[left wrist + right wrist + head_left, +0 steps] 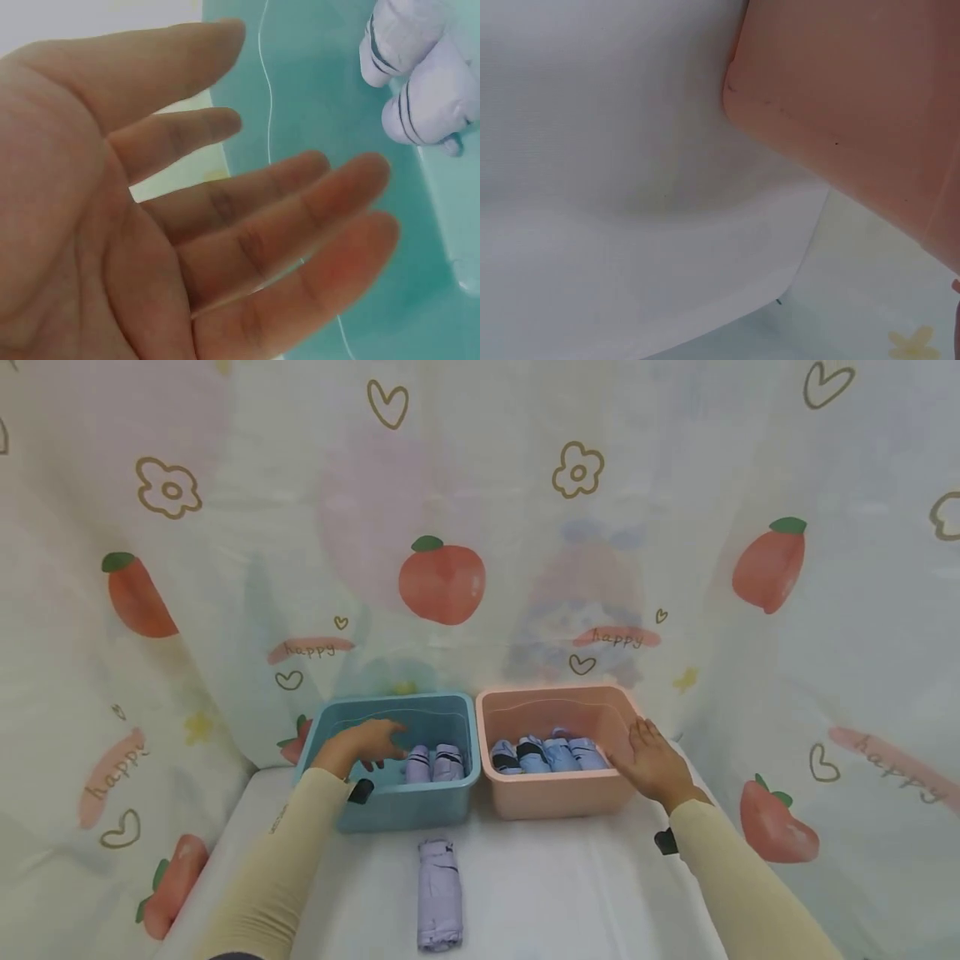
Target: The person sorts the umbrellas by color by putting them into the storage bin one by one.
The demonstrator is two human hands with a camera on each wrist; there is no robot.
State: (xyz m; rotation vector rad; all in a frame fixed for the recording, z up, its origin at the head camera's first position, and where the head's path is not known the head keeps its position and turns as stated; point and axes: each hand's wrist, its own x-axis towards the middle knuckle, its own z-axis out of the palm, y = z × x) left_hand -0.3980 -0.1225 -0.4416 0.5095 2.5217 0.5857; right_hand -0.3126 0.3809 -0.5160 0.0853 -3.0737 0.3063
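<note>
My left hand [366, 742] reaches over the left part of the blue bin [405, 806], fingers spread and nothing in its grasp. In the left wrist view its palm [142, 247] faces two rolled lavender bundles with thin dark bands, the nearer bundle [439, 97] beyond the fingertips. Both stand in the bin's right half, beside each other. Straight fingers of my right hand [654, 764] lie at the right rim of the pink bin [562, 797]. Inside that bin, several rolled blue bundles [558, 756] sit in a row.
Another rolled lavender bundle [440, 897] lies on the white tabletop [540, 885] in front of the bins. The two bins stand side by side near the back. A printed curtain [480, 485] hangs behind and at both sides of the table.
</note>
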